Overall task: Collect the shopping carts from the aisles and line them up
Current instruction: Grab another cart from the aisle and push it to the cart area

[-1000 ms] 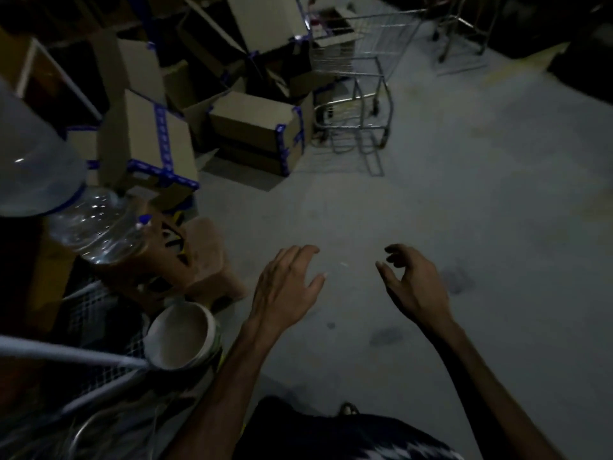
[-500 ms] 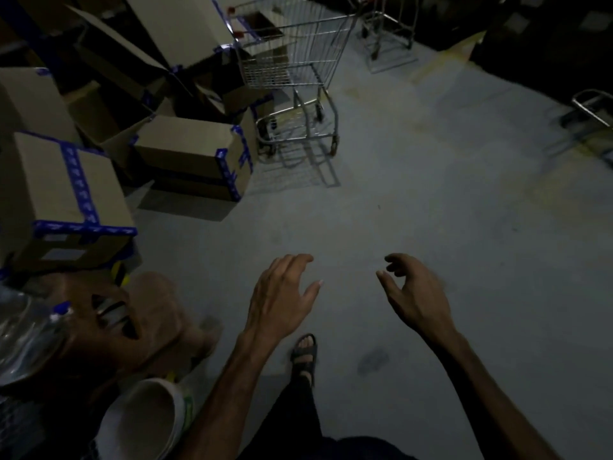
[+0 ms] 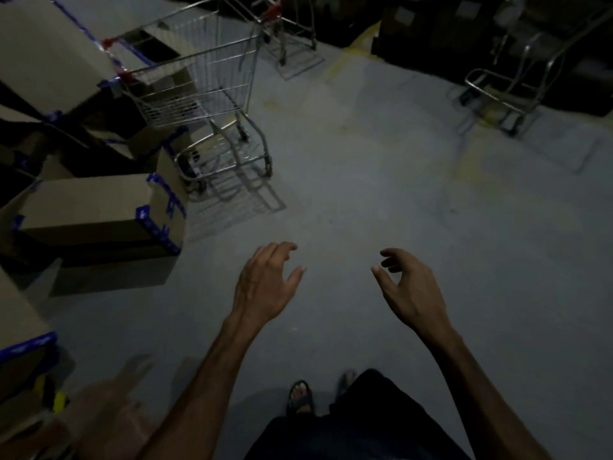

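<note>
Fingers of both hands hang loosely curled and grasp nothing: the left hand [image 3: 265, 283] and right hand [image 3: 409, 287] are held out over the bare concrete floor [image 3: 381, 200], well apart from any cart. Compared with half a second and a second ago, the nearest shopping cart [image 3: 202, 104] sits larger and lower in the view, so the person has walked toward it; a sandalled foot [image 3: 300, 396] is mid-stride. It stands against the cardboard boxes [image 3: 96, 210] with blue tape at the floor's left edge. A second cart [image 3: 288, 38] shows at the far edge and a third cart [image 3: 507, 91] at the right edge. By this judgement, collection of the nearest one has not yet begun. No brand, label or writing is legible in the dim light.
</note>
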Action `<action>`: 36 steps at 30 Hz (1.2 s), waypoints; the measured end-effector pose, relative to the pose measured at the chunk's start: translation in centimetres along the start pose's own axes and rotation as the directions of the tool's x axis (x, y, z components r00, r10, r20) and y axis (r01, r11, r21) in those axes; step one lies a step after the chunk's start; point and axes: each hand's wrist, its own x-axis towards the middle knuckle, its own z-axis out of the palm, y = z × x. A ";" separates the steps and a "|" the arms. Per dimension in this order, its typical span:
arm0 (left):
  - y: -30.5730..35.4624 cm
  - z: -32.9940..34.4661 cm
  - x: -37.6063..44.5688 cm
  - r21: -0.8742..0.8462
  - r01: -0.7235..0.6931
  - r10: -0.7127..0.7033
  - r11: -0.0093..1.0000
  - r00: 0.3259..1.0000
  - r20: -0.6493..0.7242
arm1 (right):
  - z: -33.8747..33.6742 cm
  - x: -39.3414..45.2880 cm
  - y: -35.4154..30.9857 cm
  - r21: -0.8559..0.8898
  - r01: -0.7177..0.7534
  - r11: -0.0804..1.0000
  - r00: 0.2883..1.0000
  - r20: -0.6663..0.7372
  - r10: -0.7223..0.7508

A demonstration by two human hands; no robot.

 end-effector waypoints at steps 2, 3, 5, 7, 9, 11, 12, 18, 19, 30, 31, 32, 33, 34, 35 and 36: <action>0.5 2.1 2.9 -0.020 -0.053 0.054 0.998 0.997 0.051 | -0.5 1.8 0.9 0.025 -0.049 0.998 0.998 -0.031 0.050; 0.8 3.1 4.4 -0.025 -0.077 0.079 0.997 0.994 0.075 | -0.7 2.8 1.5 0.035 -0.072 0.997 0.996 -0.045 0.074; 1.3 4.9 7.6 -0.038 -0.116 0.120 0.992 0.987 0.109 | -1.2 5.1 2.6 0.048 -0.116 0.992 0.990 -0.069 0.119; 1.9 6.4 11.3 -0.052 -0.144 0.150 0.988 0.979 0.137 | -1.6 8.0 3.6 0.065 -0.146 0.987 0.984 -0.089 0.151; 2.2 7.8 15.5 -0.041 -0.185 0.189 0.982 0.972 0.142 | -1.8 11.9 4.6 0.079 -0.160 0.984 0.980 -0.109 0.168; 2.2 8.9 20.1 -0.029 -0.208 0.210 0.978 0.967 0.143 | -2.1 16.4 5.1 0.101 -0.171 0.980 0.976 -0.115 0.182; 2.3 9.2 22.4 -0.024 -0.204 0.206 0.979 0.968 0.142 | -2.3 18.7 5.3 0.109 -0.169 0.980 0.977 -0.114 0.182; 2.5 9.6 35.9 -0.013 -0.142 0.143 0.990 0.988 0.061 | -4.0 34.1 4.2 0.104 -0.079 0.991 0.992 -0.085 0.088; 2.4 9.8 37.7 -0.015 -0.126 0.126 0.992 0.991 0.043 | -4.2 36.5 3.9 0.092 -0.061 0.994 0.995 -0.071 0.067; -2.9 12.6 52.8 -0.015 0.033 -0.032 0.999 0.999 0.030 | -2.2 56.1 1.8 0.042 0.011 0.999 0.998 0.054 -0.013; -3.6 13.1 54.7 -0.019 0.038 -0.037 0.999 0.999 0.030 | -1.8 58.0 1.7 0.034 0.012 0.999 0.998 0.057 -0.013; -4.3 13.6 56.7 -0.026 0.035 -0.034 0.999 0.999 0.032 | -1.5 59.9 1.5 0.025 0.012 1.000 0.998 0.062 -0.013; -5.0 14.0 58.6 -0.039 0.037 -0.035 0.999 0.999 0.037 | -1.3 61.8 1.3 0.017 0.006 1.000 0.998 0.067 -0.007; -5.9 14.5 61.2 -0.054 0.046 -0.043 0.997 0.998 0.045 | -1.0 64.3 1.0 0.007 -0.007 1.000 0.998 0.069 0.006; -6.4 14.8 63.2 -0.060 0.051 -0.048 0.997 0.998 0.048 | -0.9 66.2 0.6 -0.003 -0.013 1.000 0.997 0.074 0.013; -6.7 15.1 64.6 -0.054 0.049 -0.047 0.997 0.998 0.048 | -0.9 67.4 0.2 -0.009 -0.006 1.000 0.997 0.079 0.006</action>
